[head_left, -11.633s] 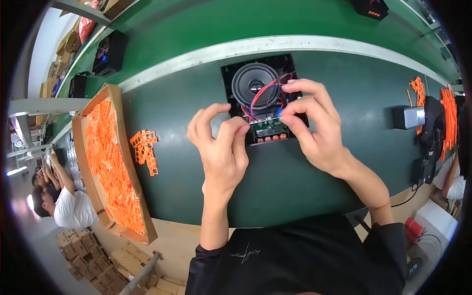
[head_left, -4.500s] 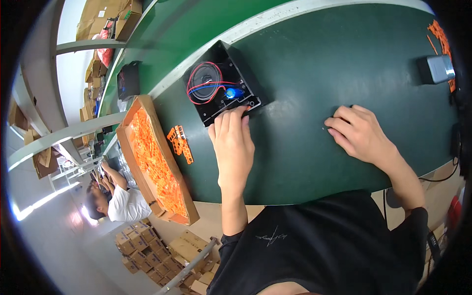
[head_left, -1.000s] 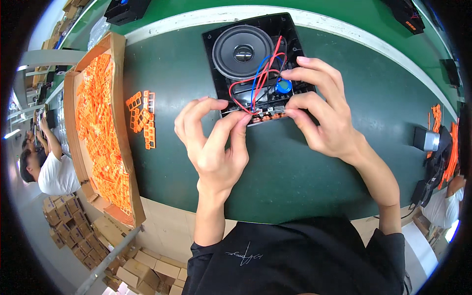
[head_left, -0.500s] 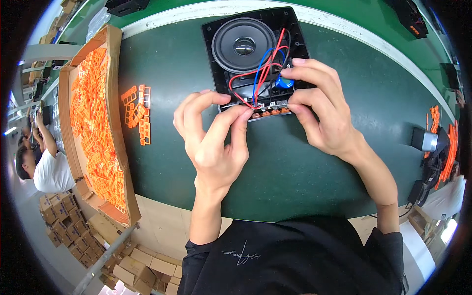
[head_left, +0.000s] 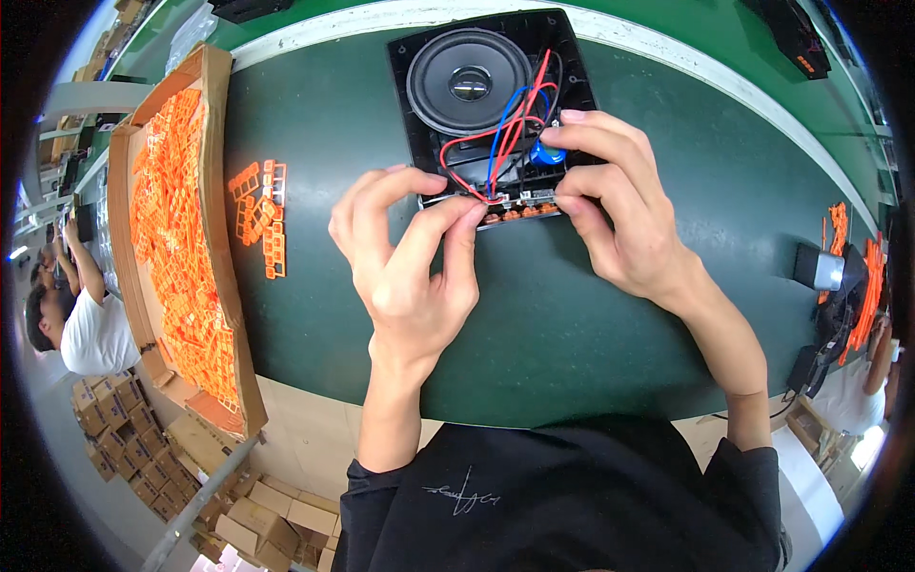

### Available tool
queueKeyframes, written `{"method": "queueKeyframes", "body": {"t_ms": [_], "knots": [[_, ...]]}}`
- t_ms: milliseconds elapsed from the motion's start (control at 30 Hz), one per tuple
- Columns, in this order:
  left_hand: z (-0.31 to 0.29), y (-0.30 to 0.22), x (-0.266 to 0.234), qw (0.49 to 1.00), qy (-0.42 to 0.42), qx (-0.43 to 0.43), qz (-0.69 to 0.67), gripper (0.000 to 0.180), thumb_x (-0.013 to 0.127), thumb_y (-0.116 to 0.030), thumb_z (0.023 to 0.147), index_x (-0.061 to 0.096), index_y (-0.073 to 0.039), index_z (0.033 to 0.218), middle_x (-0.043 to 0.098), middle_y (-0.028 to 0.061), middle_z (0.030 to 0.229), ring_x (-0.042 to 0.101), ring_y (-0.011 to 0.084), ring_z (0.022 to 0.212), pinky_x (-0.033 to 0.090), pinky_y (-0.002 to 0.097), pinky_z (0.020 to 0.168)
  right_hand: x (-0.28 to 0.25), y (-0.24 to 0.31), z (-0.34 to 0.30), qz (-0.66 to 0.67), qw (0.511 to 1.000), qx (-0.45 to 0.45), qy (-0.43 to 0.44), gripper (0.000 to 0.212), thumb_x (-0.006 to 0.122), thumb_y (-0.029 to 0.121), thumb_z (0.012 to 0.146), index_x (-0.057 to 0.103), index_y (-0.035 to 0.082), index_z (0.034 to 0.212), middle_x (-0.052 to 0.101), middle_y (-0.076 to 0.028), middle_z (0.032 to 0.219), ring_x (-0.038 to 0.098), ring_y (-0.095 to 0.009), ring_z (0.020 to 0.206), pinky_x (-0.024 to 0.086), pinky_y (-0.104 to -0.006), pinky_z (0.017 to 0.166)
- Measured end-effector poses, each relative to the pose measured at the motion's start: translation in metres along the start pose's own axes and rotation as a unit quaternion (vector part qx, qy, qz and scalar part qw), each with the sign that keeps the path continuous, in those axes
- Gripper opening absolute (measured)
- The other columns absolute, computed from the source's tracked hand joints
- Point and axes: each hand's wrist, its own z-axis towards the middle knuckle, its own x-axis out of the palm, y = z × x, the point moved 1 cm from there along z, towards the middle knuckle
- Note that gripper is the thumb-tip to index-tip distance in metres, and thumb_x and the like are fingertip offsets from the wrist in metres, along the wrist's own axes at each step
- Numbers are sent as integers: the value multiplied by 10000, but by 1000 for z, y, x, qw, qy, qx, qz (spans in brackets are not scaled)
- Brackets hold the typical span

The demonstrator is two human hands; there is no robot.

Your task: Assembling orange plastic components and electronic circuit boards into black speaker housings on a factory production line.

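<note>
A black speaker housing [head_left: 562, 33] with a round speaker cone [head_left: 469, 84] lies open-side up at the far middle of the table. Red, blue and black wires [head_left: 519, 119] loop across it beside a blue cylindrical component [head_left: 546, 154]. Along its near edge runs a narrow circuit board [head_left: 538, 197] with a row of orange buttons [head_left: 519, 214] below. My left hand [head_left: 405, 262] pinches thumb and forefinger at the board's left part, by the wire ends. At the board's right end, my right hand [head_left: 629, 214] grips with thumb and finger, another fingertip close to the blue component.
A long cardboard box [head_left: 243, 334] full of orange plastic frames [head_left: 181, 229] stands at the left. Several loose orange pieces [head_left: 259, 214] lie beside it. On the right are a black device with a grey end [head_left: 818, 268] and orange strips [head_left: 867, 291]. Other people are at both sides.
Both hands keep nearly the same hold at the board. The whole view has shifted slightly, and a person shows more at the right edge.
</note>
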Motion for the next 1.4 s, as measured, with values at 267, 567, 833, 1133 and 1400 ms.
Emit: {"method": "queueKeyframes", "body": {"t_ms": [267,567,833,1133,1400], "knots": [[4,-2,-3,999,26,4,22,141,791,-81,677,698,-107,780,600,32,1017,541,283,1031,363,391,915,-6,-4,0,-35,999,-27,25,200,707,11,698,599,16,867,593,-153,1185,553,-356,1148,480,-453,926],[6,-7,-6,998,46,-14,45,130,796,-96,676,698,-108,761,601,33,1028,526,289,1055,351,398,926,-22,-19,0,-82,988,-103,79,242,642,164,675,674,99,906,587,-145,1235,559,-326,1155,496,-417,817],[8,-7,-7,998,55,-13,39,126,792,-97,673,703,-106,762,601,43,1041,521,295,1064,345,401,929,-20,-18,2,-148,976,-143,71,191,679,184,682,656,140,866,623,-111,1193,584,-293,1133,498,-402,800],[4,-1,-13,1000,-3,13,23,170,753,-71,669,707,-106,829,645,39,990,559,290,1036,371,390,926,-18,-15,-9,-163,971,-177,-7,232,634,208,773,681,88,966,668,-100,1123,600,-276,1094,492,-409,829],[-13,-7,0,989,93,66,91,307,707,-207,750,712,-148,1051,663,-9,914,550,237,1138,204,418,1070,-5,-1,-26,-206,970,-127,17,231,668,176,826,698,171,1055,689,48,1034,569,-161,1159,394,-384,987]]}}
